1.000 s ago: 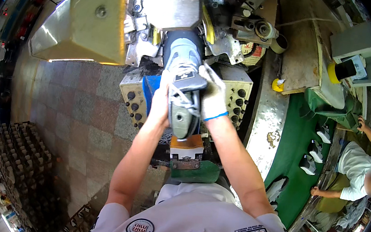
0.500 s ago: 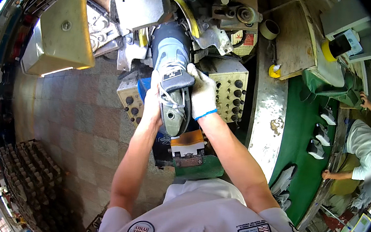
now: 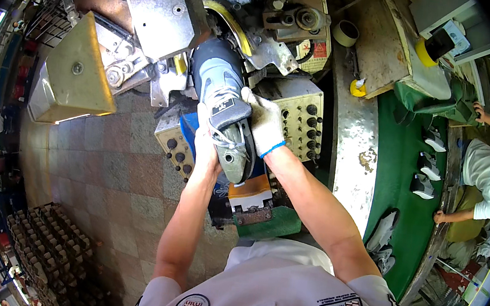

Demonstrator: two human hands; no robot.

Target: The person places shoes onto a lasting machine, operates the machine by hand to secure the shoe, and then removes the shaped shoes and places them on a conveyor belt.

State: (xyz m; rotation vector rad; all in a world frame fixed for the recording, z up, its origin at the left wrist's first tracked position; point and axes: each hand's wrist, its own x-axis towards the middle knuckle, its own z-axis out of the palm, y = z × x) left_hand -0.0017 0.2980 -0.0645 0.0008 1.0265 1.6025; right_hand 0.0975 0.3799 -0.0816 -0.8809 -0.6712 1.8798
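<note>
Compared with a second ago, swung round in view, machine and shoe together, with both now leaning further left at the far end. Hardly altered, though: the placing of the grey-and-black lace-up shoe (image 3: pixel 223 83) against the machine. More likely a turn of the head than a shift of the work, so probably held steady at the same stage.

Toe pointing far, into the machine, and heel pointing near, toward the wearer. Long axis running near to far, slanting slightly left at the far end. Opening and laces facing up, with a hard grey-green shoe last (image 3: pixel 232 157), round-holed, showing at the near end.

Gripped from both sides: bare left hand (image 3: pixel 205 139) closed along the left flank, right hand (image 3: pixel 266 122) in a white knitted glove with blue edging pressed around the right flank. Located just beneath and right of a thick, pale metal plate (image 3: pixel 164 17), near a curved yellow strip (image 3: pixel 236 26); contact at the toe impossible to tell.

Just nearer than the heel, an orange-brown pad (image 3: pixel 251 186). To the right, a cream metal control box (image 3: pixel 297 123) with dark knobs; farther right, a long green counter (image 3: pixel 398 196) bearing black-and-white shoes (image 3: pixel 429 164).
</note>
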